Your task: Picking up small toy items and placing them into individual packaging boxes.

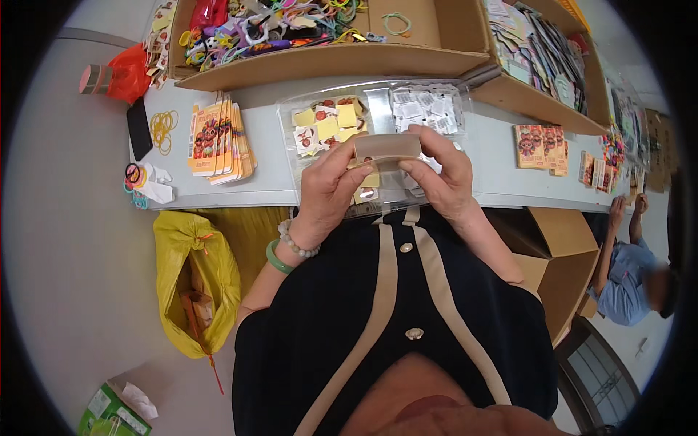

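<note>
Between my two hands is a small card box (387, 147), held up over the table with its pale grey inside facing me. My left hand (329, 187) grips its left end between thumb and fingers. On the opposite end, my right hand (445, 178) pinches it the same way. Below them lies a clear plastic tray (287, 120). Its left part holds small yellow and picture cards (327, 129), and its right part holds small white printed packets (429, 109). My hands hide part of the tray.
Orange printed card packs (218, 142) stand left, near rubber bands (164, 131) and a black phone (139, 129). Behind is a cardboard box (327, 65) of colourful trinkets; another box (542, 94) holds flat packets. Orange boxes (540, 147) lie right. A co-worker (629, 280) sits far right.
</note>
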Available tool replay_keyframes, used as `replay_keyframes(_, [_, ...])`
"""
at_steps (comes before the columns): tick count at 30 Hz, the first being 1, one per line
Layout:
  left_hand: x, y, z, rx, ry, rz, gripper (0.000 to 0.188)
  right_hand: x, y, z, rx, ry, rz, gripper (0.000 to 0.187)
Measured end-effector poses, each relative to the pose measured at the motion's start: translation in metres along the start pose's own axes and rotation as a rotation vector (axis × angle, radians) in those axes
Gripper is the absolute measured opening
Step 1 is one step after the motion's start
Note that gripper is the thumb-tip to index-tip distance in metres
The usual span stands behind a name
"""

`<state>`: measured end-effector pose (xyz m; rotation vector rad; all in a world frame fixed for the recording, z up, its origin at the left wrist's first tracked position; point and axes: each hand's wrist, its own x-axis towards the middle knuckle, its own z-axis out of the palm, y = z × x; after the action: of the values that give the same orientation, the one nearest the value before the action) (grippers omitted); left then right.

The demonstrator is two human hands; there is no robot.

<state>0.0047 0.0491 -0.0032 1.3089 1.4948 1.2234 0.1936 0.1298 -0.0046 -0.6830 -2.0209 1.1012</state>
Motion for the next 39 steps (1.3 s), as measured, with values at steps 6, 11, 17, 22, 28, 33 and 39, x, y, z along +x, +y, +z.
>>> replay_keyframes(6, [-0.002, -0.013, 0.005, -0.435, 0.069, -0.175, 0.047, -0.003, 0.013, 0.019, 0.204, 0.122, 0.105, 0.048])
replay_keyframes(11, [-0.005, -0.026, 0.009, -0.478, 0.117, 0.003, 0.054, 0.01, 0.005, 0.015, 0.17, 0.078, 0.096, 0.039])
replay_keyframes(17, [-0.002, -0.016, 0.005, -0.384, 0.051, 0.031, 0.051, 0.017, -0.004, 0.0, 0.196, -0.025, 0.334, 0.023])
replay_keyframes(22, [-0.001, -0.014, 0.003, -0.31, 0.023, 0.069, 0.05, 0.025, -0.005, -0.014, 0.287, -0.148, 0.364, 0.017])
replay_keyframes(28, [0.008, -0.006, -0.003, -0.38, -0.139, -0.152, 0.036, 0.026, 0.001, -0.024, 0.242, -0.315, 0.425, 0.016])
replay_keyframes(33, [0.017, -0.002, -0.007, -0.41, -0.242, -0.329, 0.03, 0.028, -0.001, -0.014, 0.625, -0.08, 0.585, 0.022])
replay_keyframes(39, [0.018, 0.002, 0.015, -0.524, 0.028, -0.172, 0.038, 0.03, 0.017, -0.024, -0.001, -0.169, 0.022, 0.023])
